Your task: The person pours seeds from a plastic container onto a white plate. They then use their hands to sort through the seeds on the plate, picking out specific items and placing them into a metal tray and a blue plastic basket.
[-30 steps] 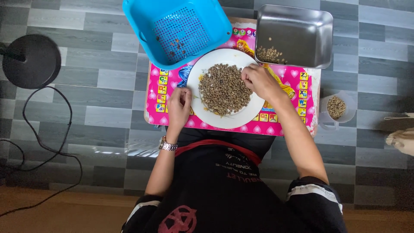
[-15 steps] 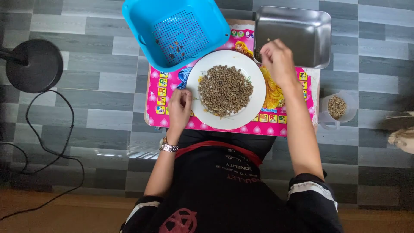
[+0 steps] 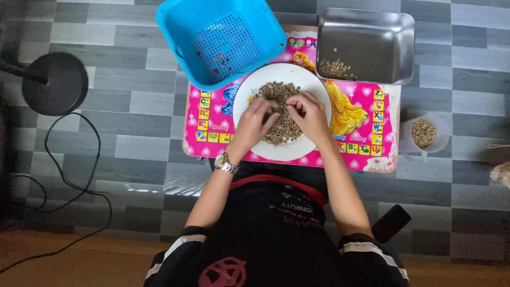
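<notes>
Both your hands were down on the round white plate (image 3: 313,101) heaped with small greenish-brown beans (image 3: 281,114). Your left hand (image 3: 255,125) had its fingers curled, tips digging into the near side of the heap, and your right hand (image 3: 309,118) looked like it was pinching a bean or two between thumb and forefinger, though it was too small to be sure. The plate sat in the middle of the pink cartoon-print low counter (image 3: 366,135), right in front of you.

To do it well, I'd say you wanted to spread the heap thin with the left hand so single beans showed, and pick with just the fingertips of the right.

Room-wise it was tight up top. The blue plastic perforated basket (image 3: 220,37) overlapped the counter's far left edge and came just beside the plate rim. The square steel tray (image 3: 366,45), with a few beans in its near corner, was just beside the plate on the far right. A small clear cup of beans (image 3: 424,134) stood on the grey plank floor (image 3: 133,106) off the counter's right edge, so a wide elbow could've tipped it.
</notes>
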